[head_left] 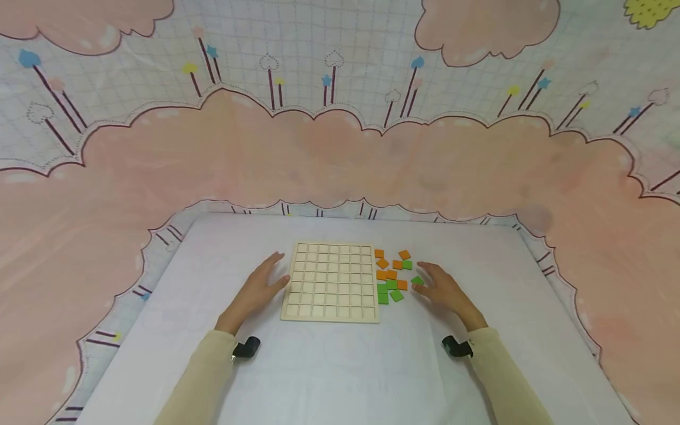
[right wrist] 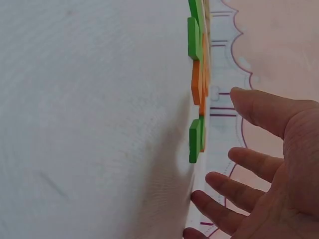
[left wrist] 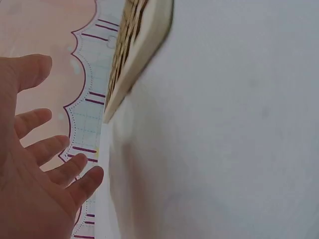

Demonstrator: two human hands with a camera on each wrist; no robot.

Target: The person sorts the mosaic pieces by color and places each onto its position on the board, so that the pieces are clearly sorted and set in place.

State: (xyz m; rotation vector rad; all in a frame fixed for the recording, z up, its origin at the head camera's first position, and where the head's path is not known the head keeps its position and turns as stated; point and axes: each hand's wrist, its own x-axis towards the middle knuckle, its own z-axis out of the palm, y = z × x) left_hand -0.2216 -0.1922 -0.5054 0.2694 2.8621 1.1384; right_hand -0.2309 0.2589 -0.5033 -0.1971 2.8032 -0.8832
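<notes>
A square pale wooden board [head_left: 330, 282] with a grid of cells lies on the table, its edge [left wrist: 144, 45] also visible in the left wrist view. Beside its right edge lie several flat tiles, orange [head_left: 402, 285] and green [head_left: 396, 296]. My left hand [head_left: 260, 288] is at the board's left edge, fingers spread and thumb near the rim; whether it touches cannot be told. My right hand [head_left: 442, 288], fingers apart and holding nothing, is just right of the tiles, close to a green tile [right wrist: 194, 141].
The white-covered table [head_left: 340, 372] extends around the board. Behind it hangs a pink and white patterned cloth [head_left: 340, 159]. Dark devices are strapped at the left wrist [head_left: 247, 347] and the right wrist [head_left: 457, 347].
</notes>
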